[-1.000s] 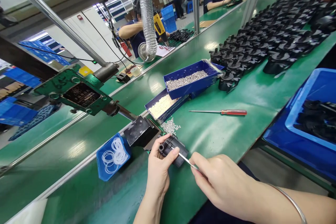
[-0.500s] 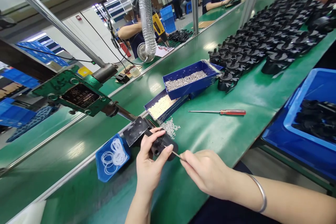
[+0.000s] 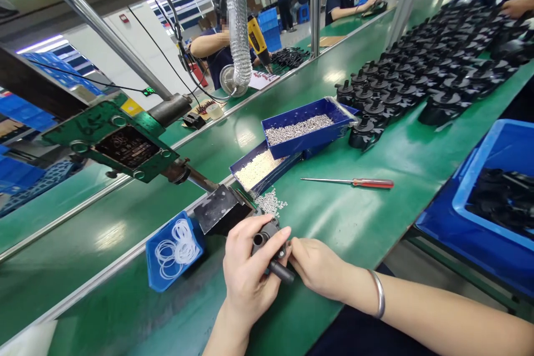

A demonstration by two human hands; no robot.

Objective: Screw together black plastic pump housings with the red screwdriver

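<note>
My left hand [image 3: 246, 275] is wrapped round a black plastic fitting [image 3: 283, 271] with round tube ends, held just above the green bench. At its right side my right hand [image 3: 315, 264] is closed in a pinch, fingertips against the fitting. The thin metal rod seen in that hand earlier is hidden now by the fingers and the fitting. Beyond the fitting lies a small pile of tiny metal rings [image 3: 270, 202]. A screwdriver [image 3: 371, 183] with a red handle rests on the bench to the right.
A press [image 3: 125, 144] with a dark block [image 3: 221, 208] stands at left, beside a blue bin [image 3: 153, 272] of white rings. Blue trays [image 3: 306, 144] hold metal pins and cream-coloured pieces. Rows of black assemblies [image 3: 387, 89] and a blue crate [image 3: 463, 194] are at right. Co-workers sit beyond.
The fitting first moved left, then turned in my left hand so a tube end points toward the lower right. My right hand followed it; the metal rod has gone out of sight.
</note>
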